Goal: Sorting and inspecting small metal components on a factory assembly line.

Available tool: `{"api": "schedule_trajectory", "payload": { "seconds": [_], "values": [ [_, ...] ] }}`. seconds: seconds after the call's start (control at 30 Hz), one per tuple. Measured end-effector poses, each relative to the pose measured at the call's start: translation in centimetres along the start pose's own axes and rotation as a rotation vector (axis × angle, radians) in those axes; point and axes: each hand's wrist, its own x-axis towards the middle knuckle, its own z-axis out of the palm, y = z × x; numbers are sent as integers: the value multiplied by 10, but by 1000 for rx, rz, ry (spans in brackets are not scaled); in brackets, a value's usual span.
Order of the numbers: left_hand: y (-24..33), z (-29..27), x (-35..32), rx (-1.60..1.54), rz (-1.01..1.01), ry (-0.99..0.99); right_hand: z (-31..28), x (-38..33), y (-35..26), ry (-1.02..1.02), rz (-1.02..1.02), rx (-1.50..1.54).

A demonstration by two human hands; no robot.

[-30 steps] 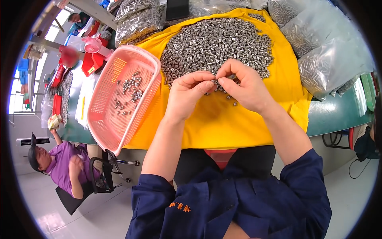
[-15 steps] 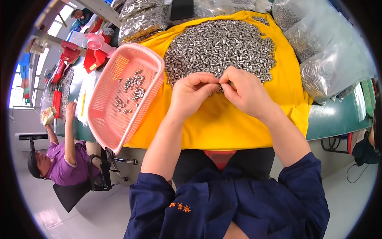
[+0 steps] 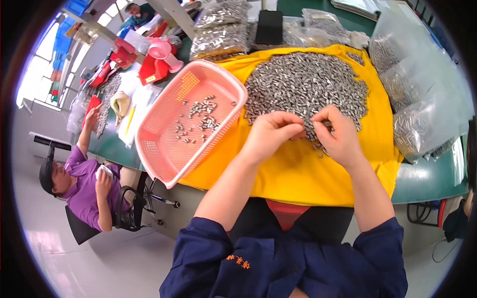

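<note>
A big heap of small silver metal parts (image 3: 304,82) lies on a yellow cloth (image 3: 298,174) spread over the green table. My left hand (image 3: 272,134) and my right hand (image 3: 337,135) meet at the heap's near edge, fingers pinched together on small metal parts between the fingertips. A few loose parts lie on the cloth just below my right hand. A pink plastic basket (image 3: 169,164) stands tilted to the left of my left hand, with a scatter of the same parts inside.
Clear bags of metal parts (image 3: 422,99) are stacked at the right, more bags (image 3: 218,30) and a black box (image 3: 269,26) at the back. A person in purple (image 3: 82,184) sits on a chair at the left. Red and pink items (image 3: 149,59) clutter the far left.
Both hands stay together at the heap's near edge, with the fingers working. The view has shifted slightly. The person at the left has lowered one arm and reaches toward the table.
</note>
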Motion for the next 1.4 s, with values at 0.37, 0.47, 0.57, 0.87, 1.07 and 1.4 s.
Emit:
{"api": "schedule_trajectory", "payload": {
  "seconds": [0.37, 0.47, 0.57, 0.87, 1.07, 1.4],
  "values": [
    [-8, -2, 5, -434, 29, -146, -1, 3, -9, -76, 55, 210],
    [-11, -1, 4, -421, 53, -153, -2, 1, -11, -135, 61, 236],
    [-11, 2, 4, -375, 78, -137, -3, 0, -8, -134, 32, 172],
    [-7, 5, -1, 78, 291, 26, 5, 1, -2, -114, -167, -170],
    [23, -15, -8, 536, 680, 365, -2, 7, 13, 71, 41, 310],
    [37, -21, -34, 1182, 641, 365, -3, 6, 10, 92, 61, 260]
  ]
}}
